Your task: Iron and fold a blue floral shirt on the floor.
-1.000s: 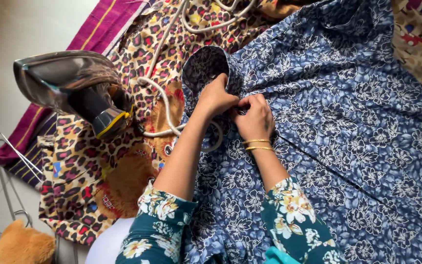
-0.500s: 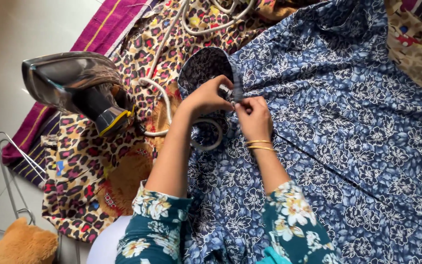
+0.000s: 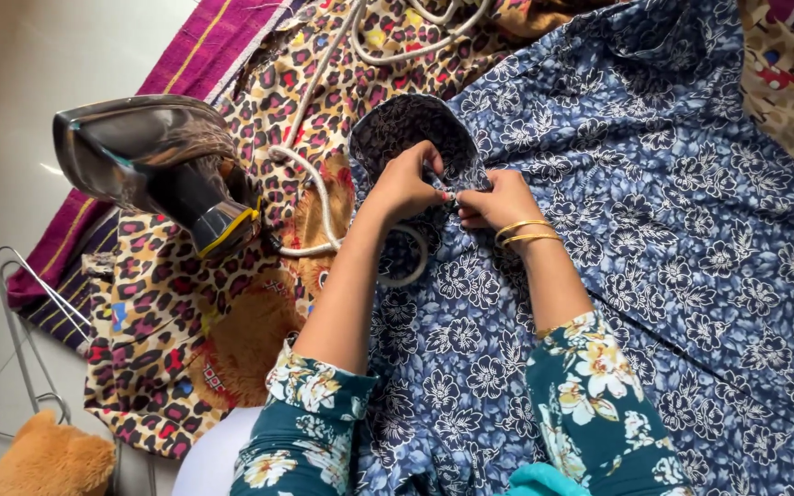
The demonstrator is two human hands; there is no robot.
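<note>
A blue shirt with a white flower print [image 3: 654,211] lies spread over a leopard-print cloth [image 3: 167,303]. Its cuff [image 3: 415,124] stands up, showing the darker inside. My left hand [image 3: 406,184] pinches the cuff's edge at a small button. My right hand [image 3: 493,204], with two gold bangles on the wrist, pinches the same spot from the right, fingertips touching the left hand's. Both arms wear teal floral sleeves.
A clothes iron [image 3: 153,170] stands upright on its heel at the left, its white cord [image 3: 319,197] looping under my left arm. A metal hanger [image 3: 25,317] and an orange plush thing [image 3: 48,459] lie on the floor at the lower left. A purple striped cloth [image 3: 199,41] lies beneath.
My right hand has turned and slid to the right of the cuff, its wrist now pointing right. Both hands stay pinched on the cuff edge, which has spread wider.
</note>
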